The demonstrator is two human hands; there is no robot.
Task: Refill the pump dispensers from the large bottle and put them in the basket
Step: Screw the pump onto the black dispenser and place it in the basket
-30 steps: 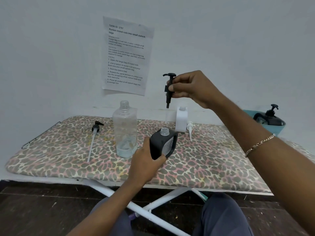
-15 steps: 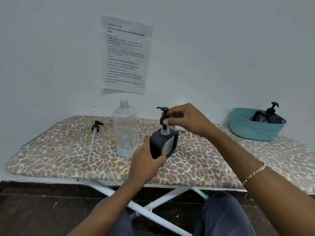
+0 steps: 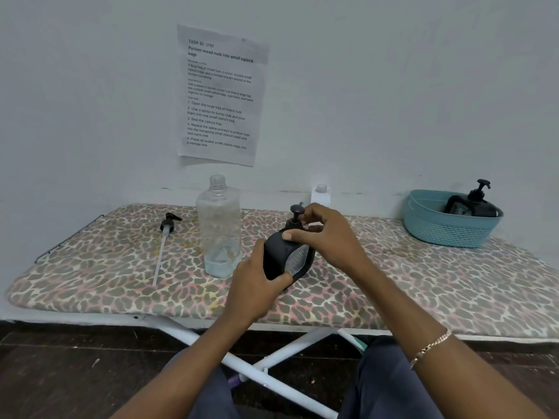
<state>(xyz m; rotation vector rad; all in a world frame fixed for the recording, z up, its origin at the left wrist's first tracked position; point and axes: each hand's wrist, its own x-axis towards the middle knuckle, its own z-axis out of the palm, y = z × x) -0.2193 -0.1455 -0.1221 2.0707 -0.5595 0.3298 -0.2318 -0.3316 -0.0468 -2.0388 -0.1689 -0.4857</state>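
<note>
A black square dispenser point(image 3: 279, 261) stands tilted on the ironing board point(image 3: 423, 282), gripped around its body by my left hand point(image 3: 257, 282). My right hand point(image 3: 323, 234) closes over its neck, fingers on the black pump head point(image 3: 295, 213) seated in the opening. The large clear bottle point(image 3: 219, 228) stands uncapped to the left, with a little liquid at the bottom. Its long pump point(image 3: 165, 240) lies flat further left. A white dispenser point(image 3: 321, 193) is partly hidden behind my right hand. Another black dispenser point(image 3: 472, 204) lies in the teal basket point(image 3: 447, 228) at the right.
A printed sheet point(image 3: 220, 95) hangs on the wall behind the board. The board's white legs point(image 3: 272, 358) cross below its front edge, above a dark floor. My knees show at the bottom.
My right hand brought the black pump down from above the board into the black dispenser's neck and now grips the collar. The dispenser has tilted in my left hand.
</note>
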